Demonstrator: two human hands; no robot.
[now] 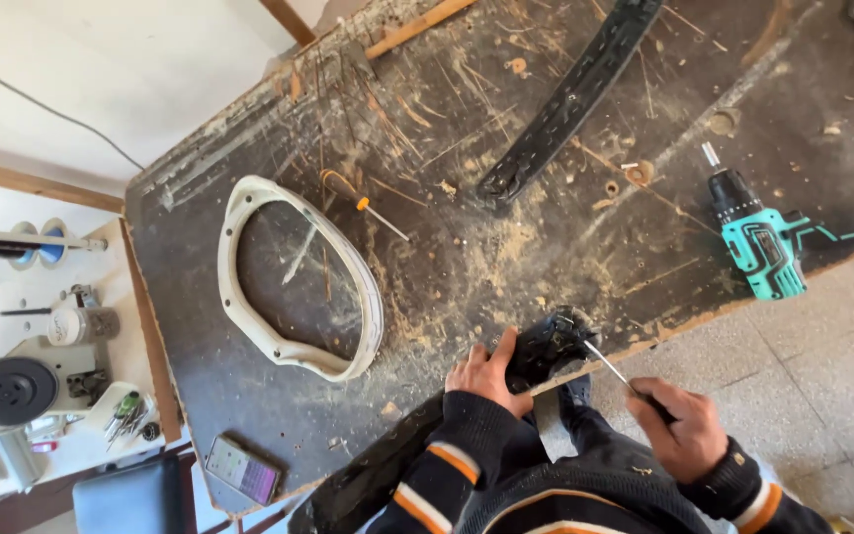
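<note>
At the workbench's [249, 415] near edge, the left hand [486, 374] grips a black part [546, 346]. The right hand [682, 427], closed on a screwdriver [613, 370], works its tip into it.

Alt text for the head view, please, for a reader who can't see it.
Seen from above, a person's left hand steadies a black curved part at the edge of a scratched dark workbench while the right hand works a screwdriver into it. A white oval frame and teal cordless drill lie nearby.
</note>
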